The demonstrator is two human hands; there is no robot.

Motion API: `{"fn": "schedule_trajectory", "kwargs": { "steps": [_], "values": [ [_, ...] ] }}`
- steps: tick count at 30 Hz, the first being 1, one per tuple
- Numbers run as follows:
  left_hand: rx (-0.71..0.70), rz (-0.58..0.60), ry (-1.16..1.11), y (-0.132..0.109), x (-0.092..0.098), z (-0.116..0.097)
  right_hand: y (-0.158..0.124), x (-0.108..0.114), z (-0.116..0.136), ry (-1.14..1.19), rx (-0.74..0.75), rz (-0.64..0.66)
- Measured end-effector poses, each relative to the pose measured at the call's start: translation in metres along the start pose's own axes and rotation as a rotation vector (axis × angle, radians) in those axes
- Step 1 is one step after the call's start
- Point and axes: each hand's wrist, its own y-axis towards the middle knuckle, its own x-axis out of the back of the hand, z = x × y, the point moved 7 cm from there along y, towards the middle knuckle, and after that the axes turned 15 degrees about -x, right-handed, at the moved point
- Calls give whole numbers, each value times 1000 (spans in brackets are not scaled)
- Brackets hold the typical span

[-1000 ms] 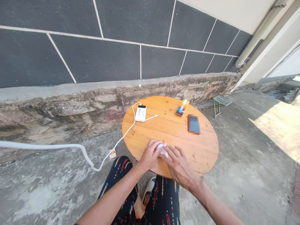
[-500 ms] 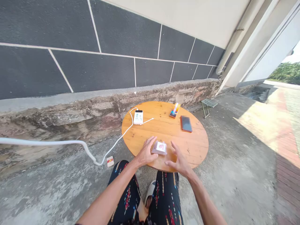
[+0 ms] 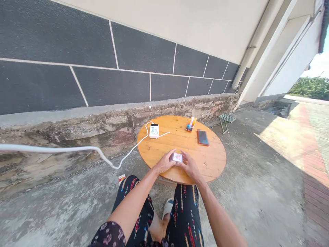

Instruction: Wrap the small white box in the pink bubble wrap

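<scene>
A small box-shaped packet [image 3: 177, 157] in translucent wrapping, with a white and pink-red label on top, is at the near part of the round wooden table [image 3: 154, 151]. My left hand [image 3: 166, 163] holds its left side, fingers curved round the edge. From the right, my right hand [image 3: 189, 165] grips the opposite side with thumb and fingers. The label faces up between the two hands. The packet's underside is hidden, so I cannot tell whether it rests on the wood.
On the table are a white device [image 3: 154, 131] with a white cable [image 3: 131, 150], an orange and blue item [image 3: 191, 124] and a dark flat rectangular object [image 3: 203, 137], pixelated. A folding stool [image 3: 226, 118] stands right. A small packet [image 3: 121, 178] lies on the ground by my knee.
Both hands have closed in on the packet from its two sides and now grip it. The right hand has moved left to reach it. The view has shifted slightly.
</scene>
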Motion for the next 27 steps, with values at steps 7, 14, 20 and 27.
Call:
{"fn": "schedule_trajectory", "kwargs": {
  "steps": [7,14,20,27],
  "values": [
    [-15,-101,82,1,3,10,10,-14,5,-54,-5,-88],
    [-26,-227,192,-37,16,-15,-11,10,-8,41,-84,-120],
    [-84,-356,495,-117,39,-47,-19,18,-30,156,-105,-205],
    [-120,-332,563,-102,49,-54,-24,15,-22,124,-83,-223]
  ]
}}
